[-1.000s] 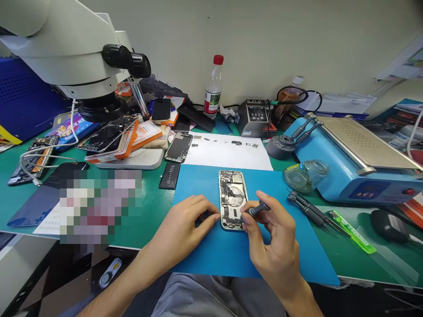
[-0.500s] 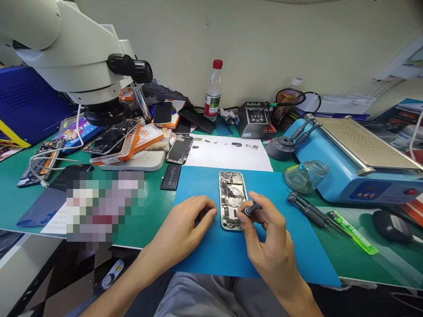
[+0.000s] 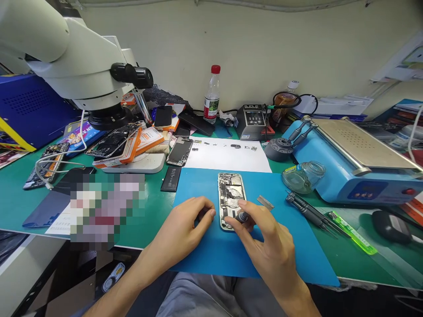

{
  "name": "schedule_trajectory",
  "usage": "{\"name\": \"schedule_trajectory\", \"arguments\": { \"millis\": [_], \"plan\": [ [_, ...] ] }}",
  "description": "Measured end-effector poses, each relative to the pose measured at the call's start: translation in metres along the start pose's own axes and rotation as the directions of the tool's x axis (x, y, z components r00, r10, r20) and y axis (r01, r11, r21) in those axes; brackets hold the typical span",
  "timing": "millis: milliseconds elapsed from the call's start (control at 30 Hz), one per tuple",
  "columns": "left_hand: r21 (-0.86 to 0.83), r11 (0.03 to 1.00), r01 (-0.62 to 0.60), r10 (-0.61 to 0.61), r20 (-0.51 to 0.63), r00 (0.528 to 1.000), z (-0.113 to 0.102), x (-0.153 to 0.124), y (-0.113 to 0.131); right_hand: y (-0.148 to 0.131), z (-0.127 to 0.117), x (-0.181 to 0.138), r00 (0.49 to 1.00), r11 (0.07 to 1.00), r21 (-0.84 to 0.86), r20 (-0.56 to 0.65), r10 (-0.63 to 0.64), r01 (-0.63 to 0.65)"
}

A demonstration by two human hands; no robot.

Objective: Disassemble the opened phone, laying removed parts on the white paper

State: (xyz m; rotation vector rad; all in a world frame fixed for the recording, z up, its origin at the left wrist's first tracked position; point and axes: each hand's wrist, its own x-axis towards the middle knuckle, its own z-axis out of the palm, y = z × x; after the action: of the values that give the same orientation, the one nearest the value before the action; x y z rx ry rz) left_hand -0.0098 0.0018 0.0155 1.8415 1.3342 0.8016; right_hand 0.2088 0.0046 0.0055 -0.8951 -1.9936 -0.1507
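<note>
Fingers of the right hand (image 3: 269,237) have shifted toward nine o'clock, grasping a dark tool (image 3: 242,216) over the opened phone (image 3: 231,193), which lies at twelve o'clock on the blue mat (image 3: 211,257); the left hand (image 3: 190,222), loosely curled, grasps nothing.

The left forearm (image 3: 139,270) slants in from lower left, the left hand (image 3: 188,222) loosely curled, back upward. The right hand (image 3: 269,237) arches its forefinger above its thumb; its other fingers seem bent underneath, mostly hidden.
</note>
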Motion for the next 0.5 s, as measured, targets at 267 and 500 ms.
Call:
{"name": "schedule_trajectory", "arguments": {
  "millis": [267, 500],
  "plan": [
    [0.053, 0.997, -0.058, 0.061, -0.049, 0.997, 0.004, -0.003, 0.000, 0.001, 0.000, 0.001, 0.998, 0.990, 0.137, 0.060, 0.033, -0.041],
    [0.514, 0.857, 0.038, 0.193, -0.388, 0.901, -0.047, 0.012, -0.001, 0.002, 0.001, -0.003, 0.998, 0.997, 0.066, 0.038, -0.045, 0.042]
  ]
}}
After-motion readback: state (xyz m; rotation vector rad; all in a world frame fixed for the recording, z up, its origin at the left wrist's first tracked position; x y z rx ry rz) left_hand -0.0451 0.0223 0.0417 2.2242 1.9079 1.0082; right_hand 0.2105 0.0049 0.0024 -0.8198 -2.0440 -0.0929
